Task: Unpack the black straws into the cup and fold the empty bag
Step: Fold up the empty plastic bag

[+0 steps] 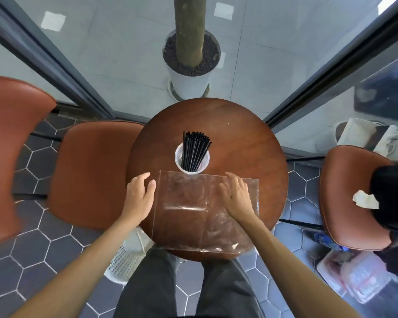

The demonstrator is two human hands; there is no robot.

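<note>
A bundle of black straws (195, 149) stands in a clear plastic cup (179, 162) near the middle of the round wooden table (251, 143). An empty clear plastic bag (193, 216) lies flat on the near half of the table, its far edge touching the cup's base. My right hand (238, 193) rests flat on the bag's right part, fingers straight and pointing away from me. My left hand (139, 195) sits at the bag's left edge with relaxed fingers, the thumb near the bag's upper left corner.
Brown padded chairs (90, 171) stand left and right of the table; the right chair (345, 198) carries a black item and a crumpled tissue (365, 199). A white potted trunk (190, 72) stands beyond the table. A white perforated basket (126, 260) sits under the table's left side.
</note>
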